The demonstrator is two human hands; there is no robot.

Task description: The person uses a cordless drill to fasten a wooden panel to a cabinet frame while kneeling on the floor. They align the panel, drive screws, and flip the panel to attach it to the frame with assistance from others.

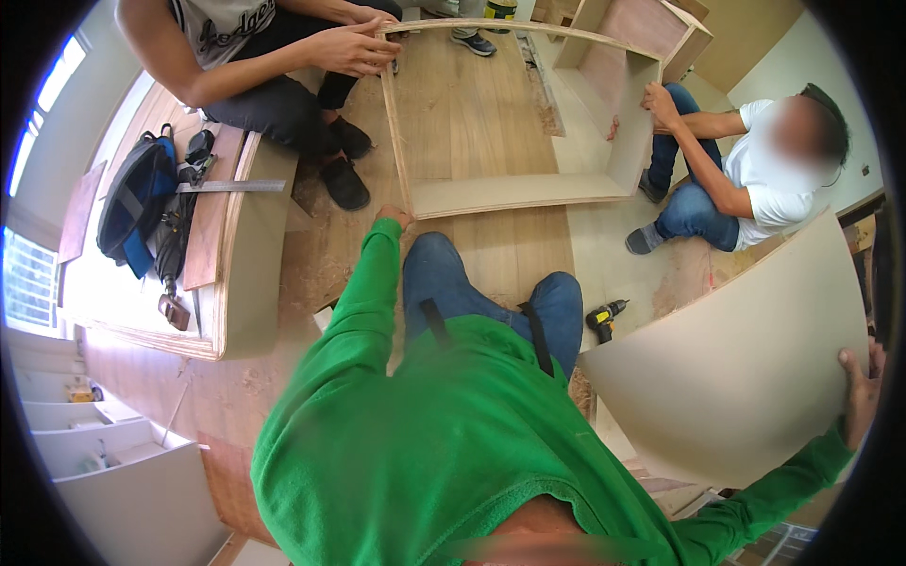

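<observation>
My left hand [396, 218] grips the near left corner of an open rectangular plywood frame [524, 195], which stands on its edges on the floor. Far out to the right, my right hand [859, 394] is closed round the edge of a large pale board [746, 349]. The thumb lies on its face, and the fingers are partly hidden behind the edge. The board leans upright beside my right leg. At the frame's far left corner are a co-worker's hands [354, 47]. Another co-worker's hand [661, 104] holds its right side.
A yellow and black cordless drill [605, 321] lies on the floor right of my knees. To the left, a cabinet box [247, 255] carries a dark blue bag [139, 203], a metal square [231, 187] and a handsaw [174, 309]. More plywood boxes [651, 33] stand at the back.
</observation>
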